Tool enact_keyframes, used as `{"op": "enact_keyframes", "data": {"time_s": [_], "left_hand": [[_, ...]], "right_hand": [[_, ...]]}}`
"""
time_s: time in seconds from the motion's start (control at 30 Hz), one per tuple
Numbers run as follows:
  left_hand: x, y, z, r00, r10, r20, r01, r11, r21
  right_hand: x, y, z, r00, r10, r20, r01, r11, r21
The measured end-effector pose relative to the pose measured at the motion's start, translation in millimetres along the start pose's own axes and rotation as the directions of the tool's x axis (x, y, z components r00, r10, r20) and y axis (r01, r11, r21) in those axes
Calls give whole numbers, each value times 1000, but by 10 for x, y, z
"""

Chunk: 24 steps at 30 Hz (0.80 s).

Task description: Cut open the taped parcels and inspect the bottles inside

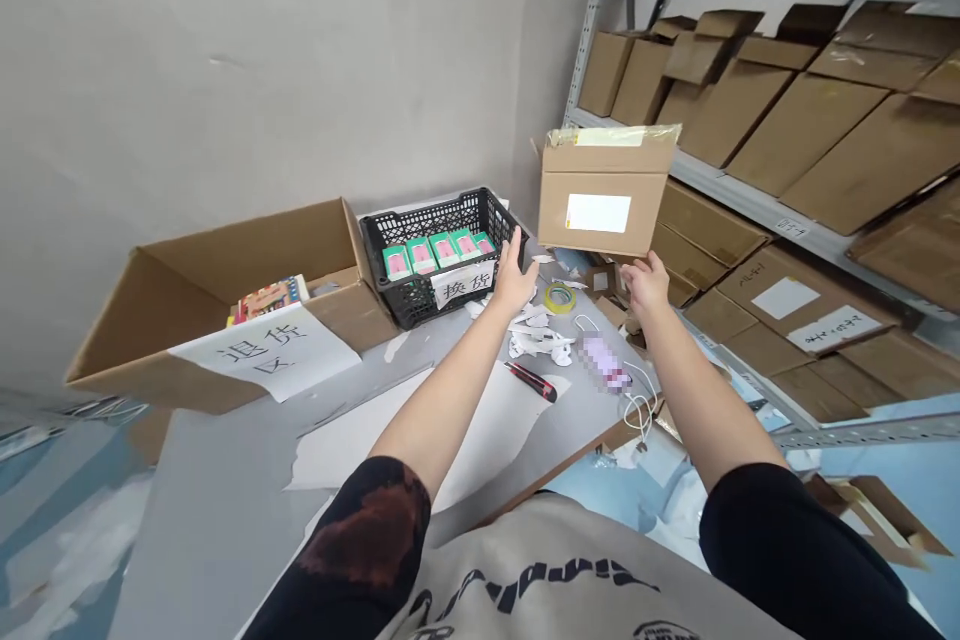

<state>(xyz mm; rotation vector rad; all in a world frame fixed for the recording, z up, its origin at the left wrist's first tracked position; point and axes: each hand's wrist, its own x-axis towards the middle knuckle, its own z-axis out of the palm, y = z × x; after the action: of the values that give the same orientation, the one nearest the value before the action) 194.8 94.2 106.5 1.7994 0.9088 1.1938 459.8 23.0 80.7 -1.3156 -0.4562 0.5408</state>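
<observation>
A small cardboard box (604, 192) with a white label and yellow tape along its top is up in the air over the far end of the table. My left hand (513, 277) is raised below its lower left corner, fingers stretched upward, a small gap from the box. My right hand (645, 282) is under its lower right edge, fingers spread, fingertips at or just short of the cardboard. Neither hand wraps the box.
On the grey table (225, 490) are a large open carton (225, 300) with a paper sign, a black crate (442, 250) of green packets, a tape roll (559, 297), a box cutter (531, 381), paper scraps and a white cable. Metal shelves (780, 120) of cartons stand at right.
</observation>
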Motion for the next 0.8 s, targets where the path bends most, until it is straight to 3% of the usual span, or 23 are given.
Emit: {"op": "enact_keyframes", "data": {"time_s": [0.1,0.17,0.23,0.3,0.37,0.43,0.5,0.6,0.7,0.8], "left_hand": [[-275,-122,-171,990,-5,138,-3,998,55],[-625,-302,-395,979,-80,186,65,994,84],[-1049,-497,-647,971,-189,149,172,978,114],[-1539,-678,-901,951,-292,104,276,950,144],[-2097,-831,-1144,922,-384,52,366,908,205],[-2697,-945,-1368,887,-462,3,440,848,295],[-3270,-1008,-1565,836,-541,-93,535,765,359],[-3925,-1006,-1808,769,-607,-201,631,667,396],[-4284,-948,-1997,748,-619,-240,662,663,350],[-4526,-928,-2120,734,-640,-228,679,680,278]], "right_hand": [[4,155,-164,985,131,110,-113,981,-155],[-212,322,-229,964,190,186,-153,969,-195],[-551,505,-221,933,248,262,-195,957,-215],[-973,703,-142,849,344,402,-243,929,-280],[-1432,910,-15,690,459,559,-260,878,-401],[-1873,1104,130,556,524,646,-215,841,-497],[-2241,1258,283,494,511,703,-119,841,-528],[-2625,1409,534,513,412,753,69,855,-515],[-2902,1547,802,536,359,764,204,823,-530],[-3225,1763,989,483,386,786,308,765,-565]]}}
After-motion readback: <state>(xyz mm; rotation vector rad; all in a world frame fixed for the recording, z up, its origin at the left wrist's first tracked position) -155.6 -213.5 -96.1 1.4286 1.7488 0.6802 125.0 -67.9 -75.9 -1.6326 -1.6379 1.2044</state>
